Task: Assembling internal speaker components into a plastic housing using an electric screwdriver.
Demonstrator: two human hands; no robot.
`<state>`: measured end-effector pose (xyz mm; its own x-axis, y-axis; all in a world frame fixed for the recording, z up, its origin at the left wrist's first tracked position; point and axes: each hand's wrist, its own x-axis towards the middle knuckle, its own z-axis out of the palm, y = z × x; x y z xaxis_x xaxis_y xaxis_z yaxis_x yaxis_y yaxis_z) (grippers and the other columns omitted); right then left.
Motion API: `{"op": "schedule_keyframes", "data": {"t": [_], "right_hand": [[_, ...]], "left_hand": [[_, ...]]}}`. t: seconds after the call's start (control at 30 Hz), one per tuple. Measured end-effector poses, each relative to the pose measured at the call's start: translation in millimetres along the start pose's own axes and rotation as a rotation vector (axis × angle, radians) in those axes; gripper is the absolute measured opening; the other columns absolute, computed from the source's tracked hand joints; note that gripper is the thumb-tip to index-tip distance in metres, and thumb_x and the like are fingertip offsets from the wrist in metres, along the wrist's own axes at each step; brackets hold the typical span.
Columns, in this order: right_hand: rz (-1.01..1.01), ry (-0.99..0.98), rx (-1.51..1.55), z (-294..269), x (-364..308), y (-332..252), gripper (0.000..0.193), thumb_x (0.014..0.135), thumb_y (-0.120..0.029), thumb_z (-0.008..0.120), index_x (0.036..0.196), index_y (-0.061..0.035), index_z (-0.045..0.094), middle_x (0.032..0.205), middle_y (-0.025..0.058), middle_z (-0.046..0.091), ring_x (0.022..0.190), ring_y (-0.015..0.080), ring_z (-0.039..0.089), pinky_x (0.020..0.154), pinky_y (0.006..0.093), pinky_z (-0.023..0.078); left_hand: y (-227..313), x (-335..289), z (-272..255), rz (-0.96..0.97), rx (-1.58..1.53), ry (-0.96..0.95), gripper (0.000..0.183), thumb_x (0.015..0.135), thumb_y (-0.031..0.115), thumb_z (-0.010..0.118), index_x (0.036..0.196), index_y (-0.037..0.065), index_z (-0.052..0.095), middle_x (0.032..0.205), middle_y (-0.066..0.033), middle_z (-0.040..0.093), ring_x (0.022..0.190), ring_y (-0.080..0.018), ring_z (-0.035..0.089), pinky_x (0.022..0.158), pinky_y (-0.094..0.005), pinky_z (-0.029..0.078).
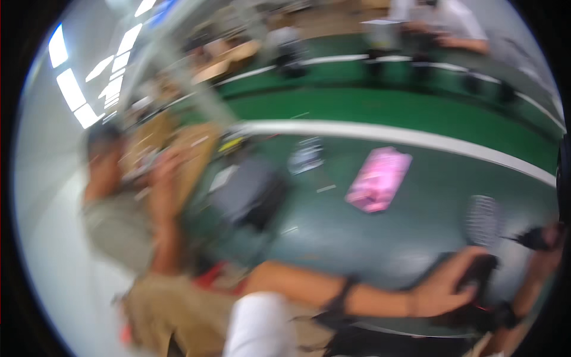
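Motion blurs the whole picture. From the white sleeve at the lower edge my left arm reaches across to the right, with a dark band on the forearm. My left hand [446,287] is closed around a black object [480,271], whose kind the blur hides. At the far right rim my right hand [554,241] grips a black screwdriver-like tool [530,239], its thin tip pointing left. Just beyond my left hand lies a grey oval piece [482,219] full of small holes. Dark parts [476,316] sit below the hands, too smeared to name.
On the green table [321,226] lie a pink packet [380,178], a clear plastic bag [306,156] and a grey-and-black device [250,191]. A person [119,208] works close by on the left at a cardboard box [199,157]. Another person [455,27] is across the green strip.
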<state>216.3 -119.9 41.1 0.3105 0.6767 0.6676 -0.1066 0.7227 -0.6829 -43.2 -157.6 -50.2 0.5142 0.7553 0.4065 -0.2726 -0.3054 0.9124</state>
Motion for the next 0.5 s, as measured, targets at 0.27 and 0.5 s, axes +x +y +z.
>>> {"op": "schedule_keyframes", "data": {"t": [0.27, 0.5], "right_hand": [[-0.111, 0.052, 0.026, 74.9, -22.2, 3.5, 0.028, 0.104, -0.026, 0.059, 0.114, -0.0072, 0.041, 0.082, 0.0099, 0.056, 0.045, 0.0096, 0.046, 0.040, 0.0249, 0.041], [-0.063, 0.086, 0.057, 59.9, -12.1, 15.5, 0.024, 0.104, -0.020, 0.057, 0.119, -0.0055, 0.046, 0.083, 0.0107, 0.058, 0.048, 0.0108, 0.049, 0.042, 0.0253, 0.042]], "left_hand": [[14.0, -20.3, -22.8, -0.271, -0.012, 0.023, 0.063, 0.091, 0.005, 0.071, 0.145, -0.001, 0.038, 0.142, -0.0185, 0.054, 0.131, -0.0236, 0.056, 0.110, -0.0348, 0.043], [7.1, -11.6, -12.1, -0.232, 0.029, 0.076, 0.069, 0.087, -0.001, 0.073, 0.142, -0.001, 0.032, 0.135, -0.0177, 0.053, 0.127, -0.0249, 0.055, 0.112, -0.0381, 0.041]]}}
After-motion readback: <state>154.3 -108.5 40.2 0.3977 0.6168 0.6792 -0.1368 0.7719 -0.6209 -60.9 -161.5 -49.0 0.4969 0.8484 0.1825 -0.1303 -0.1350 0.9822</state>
